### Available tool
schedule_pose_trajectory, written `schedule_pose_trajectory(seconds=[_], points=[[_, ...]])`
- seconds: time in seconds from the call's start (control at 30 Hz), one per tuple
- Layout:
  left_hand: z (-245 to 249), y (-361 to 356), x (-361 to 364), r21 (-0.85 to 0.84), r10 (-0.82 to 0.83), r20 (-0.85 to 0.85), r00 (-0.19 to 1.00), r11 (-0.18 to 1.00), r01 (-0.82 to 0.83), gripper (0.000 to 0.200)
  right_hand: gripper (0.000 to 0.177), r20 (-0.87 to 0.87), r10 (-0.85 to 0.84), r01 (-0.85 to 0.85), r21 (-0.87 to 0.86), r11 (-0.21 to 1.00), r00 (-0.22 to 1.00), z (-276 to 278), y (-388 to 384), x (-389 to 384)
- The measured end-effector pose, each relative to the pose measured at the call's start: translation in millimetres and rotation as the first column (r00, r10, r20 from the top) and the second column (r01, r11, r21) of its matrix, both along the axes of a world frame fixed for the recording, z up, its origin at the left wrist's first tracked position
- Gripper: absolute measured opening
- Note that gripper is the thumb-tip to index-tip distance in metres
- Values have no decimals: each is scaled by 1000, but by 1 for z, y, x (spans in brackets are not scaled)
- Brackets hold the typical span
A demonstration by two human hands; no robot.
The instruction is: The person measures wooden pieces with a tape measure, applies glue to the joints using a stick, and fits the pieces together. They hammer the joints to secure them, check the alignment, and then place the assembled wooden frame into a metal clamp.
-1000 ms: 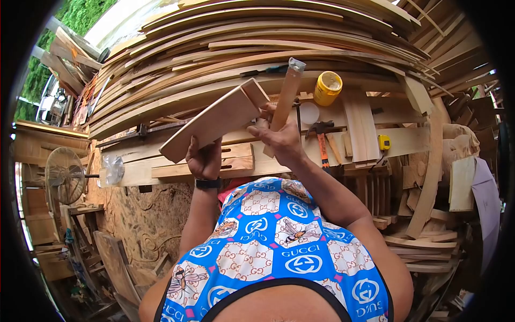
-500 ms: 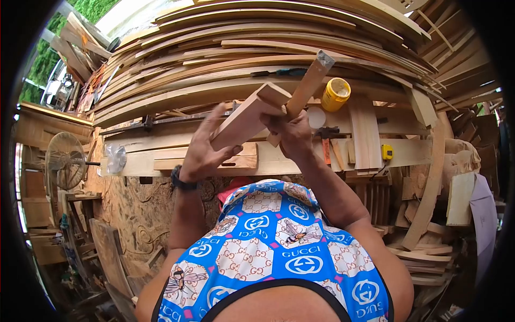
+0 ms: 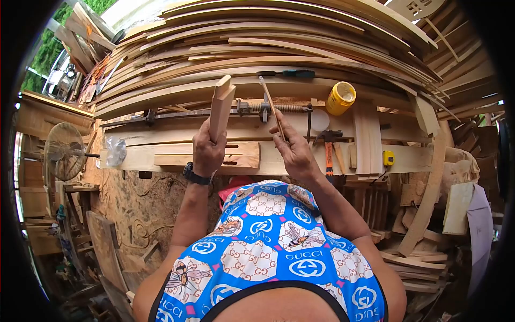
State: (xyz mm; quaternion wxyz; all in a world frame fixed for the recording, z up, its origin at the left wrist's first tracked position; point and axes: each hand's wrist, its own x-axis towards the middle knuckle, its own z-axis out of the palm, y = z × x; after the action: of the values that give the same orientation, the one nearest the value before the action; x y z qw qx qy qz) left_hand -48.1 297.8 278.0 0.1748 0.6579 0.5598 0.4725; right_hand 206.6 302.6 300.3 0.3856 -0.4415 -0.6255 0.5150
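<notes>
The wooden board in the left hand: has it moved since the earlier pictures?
Yes. The board in the left hand has turned from slanted to nearly upright, its top end farther left of the yellow jar.

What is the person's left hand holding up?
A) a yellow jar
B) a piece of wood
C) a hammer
B: the left hand grips a piece of wood standing upright. The right hand holds a thin stick, and the hammer and yellow jar rest on the bench.
</notes>
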Motion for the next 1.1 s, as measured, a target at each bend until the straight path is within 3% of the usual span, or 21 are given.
schedule_pose_trajectory(seconds=[0.07, 0.13, 0.23, 0.33, 0.47, 0.77, 0.83, 0.9, 0.97, 1.0, 1.1], points=[[5, -2, -1, -151, 22, 45, 999, 988, -14, 36, 60, 41, 15, -18, 73, 997, 999, -7, 0, -3], [9, -1, 0, -152, -1, 48, 999, 988, 8, 35, 56, -95, 65, -64, 5, 998, 993, -4, -1, -9], [5, -1, 1, -157, -47, 66, 997, 986, 57, 36, 61, -117, 116, -112, 41, 993, 986, -6, 1, -15], [5, -1, 2, -159, -70, 71, 995, 984, 80, 38, 63, -64, 87, -75, 166, 983, 994, -14, 1, -17], [9, -3, 5, -185, -69, 80, 994, 979, 82, 41, 65, -19, 97, -92, 193, 977, 995, -17, -1, -16], [12, -5, 4, -149, -68, -4, 998, 987, 67, 44, 70, 5, 108, -108, 133, 985, 994, -10, -9, -12], [10, -5, -1, -152, -62, -7, 998, 987, 60, 43, 69, 11, 151, -151, 24, 988, 988, 3, -5, 0], [7, -6, -8, -158, -57, -11, 998, 986, 55, 41, 64, 69, 158, -156, -35, 987, 985, 26, -2, 16], [3, -5, -15, -66, -68, -99, 993, 996, 62, 44, 62, 150, 253, -260, 29, 965, 956, 35, 3, 36], [3, -6, -17, -66, -68, -99, 993, 996, 62, 44, 57, 161, 259, -250, -74, 965, 952, 35, 4, 45], [5, -8, -19, -57, -84, -144, 986, 995, 77, 45, 51, 37, 146, -144, -56, 988, 989, 25, 7, 50]])
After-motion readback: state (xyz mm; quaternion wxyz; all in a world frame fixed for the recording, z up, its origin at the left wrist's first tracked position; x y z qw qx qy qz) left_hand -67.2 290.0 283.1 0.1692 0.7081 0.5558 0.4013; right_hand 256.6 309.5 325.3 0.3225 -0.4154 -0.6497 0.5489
